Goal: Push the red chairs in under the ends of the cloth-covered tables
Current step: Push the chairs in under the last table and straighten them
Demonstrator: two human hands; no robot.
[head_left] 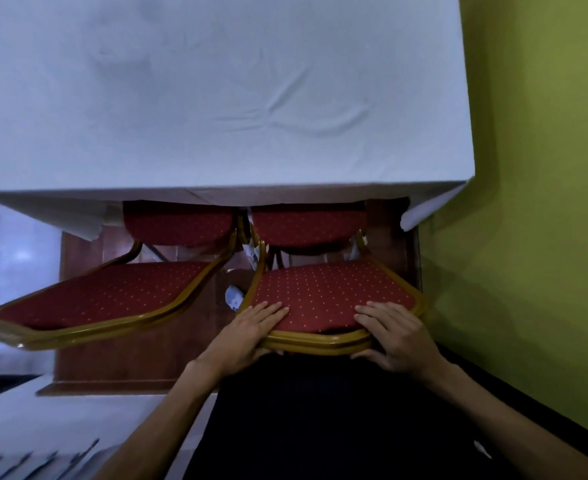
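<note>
Left red chair (pixel 105 299) has its seat under the cloth-covered worktop (pixel 216 98) end; left hand (pixel 247 330) clasps the backrest top of the right red chair (pixel 327 292), seat likewise under; right hand (pixel 396 337) clasps it too, near the green wall (pixel 545 168)

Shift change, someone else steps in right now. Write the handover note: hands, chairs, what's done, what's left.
Left hand: grips the top of the right chair, fingers on the red back pad, thumb under the gold frame.
Right hand: same grip at the other top corner.
Right chair: roughly square to the end of the cloth-covered table, seat partly under the cloth edge.
Left chair: no hand on it, seat partly under too, back skewed out to the left.
Done: both chairs stand at the table end.
Left: probably push the right chair further in, then straighten and push in the left one.
</note>
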